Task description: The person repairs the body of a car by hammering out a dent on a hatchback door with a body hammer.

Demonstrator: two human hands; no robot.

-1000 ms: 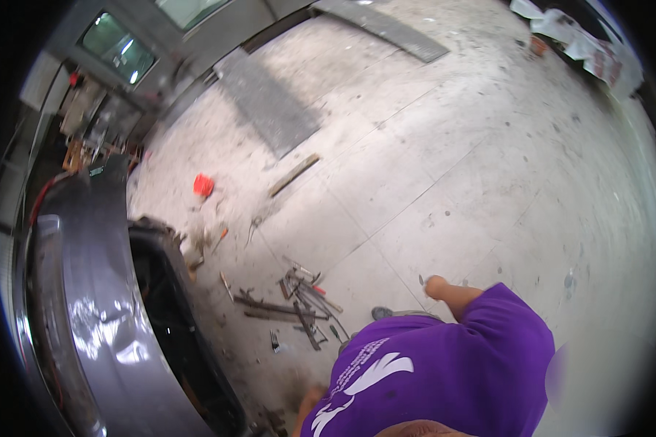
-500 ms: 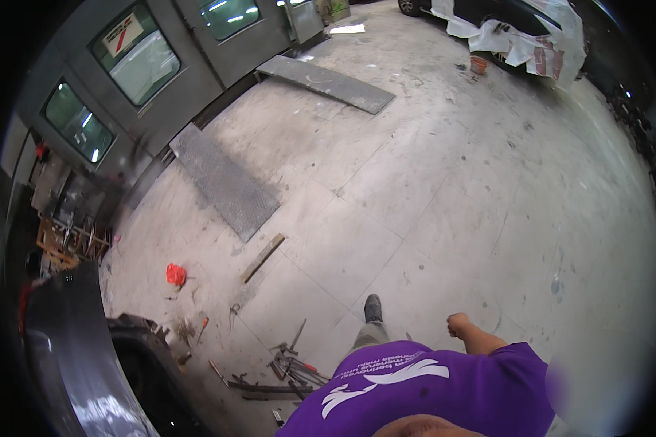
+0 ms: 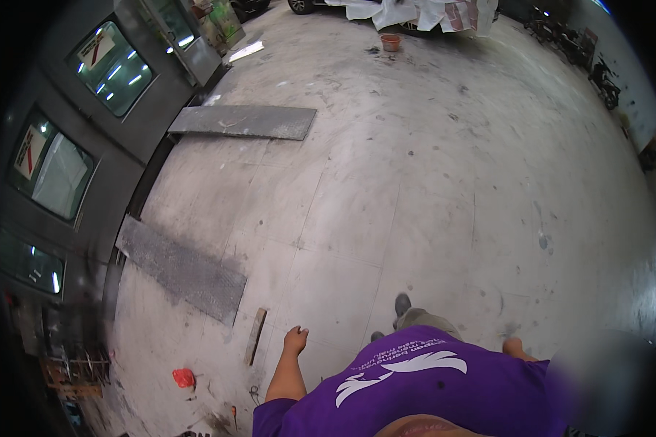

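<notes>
My left hand [image 3: 296, 339] hangs out in front of my left side with its fingers curled in, and nothing shows in it. Nearest to it on the floor lies a short wooden block [image 3: 256, 336], apart from the hand. Beside my right hip is my right hand [image 3: 514, 345], small in view, low over bare floor. Its fingers cannot be made out clearly, and no object shows with it. Between the hands are my purple shirt [image 3: 415, 375] and my dark shoes [image 3: 402, 303], one foot ahead of the other.
Two grey metal ramps [image 3: 186, 273] lead to a grey booth wall with windows [image 3: 113, 69] on the left. A red plastic bag [image 3: 184, 378] and a screwdriver [image 3: 234, 415] lie lower left. Ahead stand an orange bucket [image 3: 391, 44] and a car partly covered in white sheeting [image 3: 415, 14].
My view has swung right and I have stepped forward. My left hand has come into view. My right hand has dropped back toward my side. The dark car panel at lower left has left the picture.
</notes>
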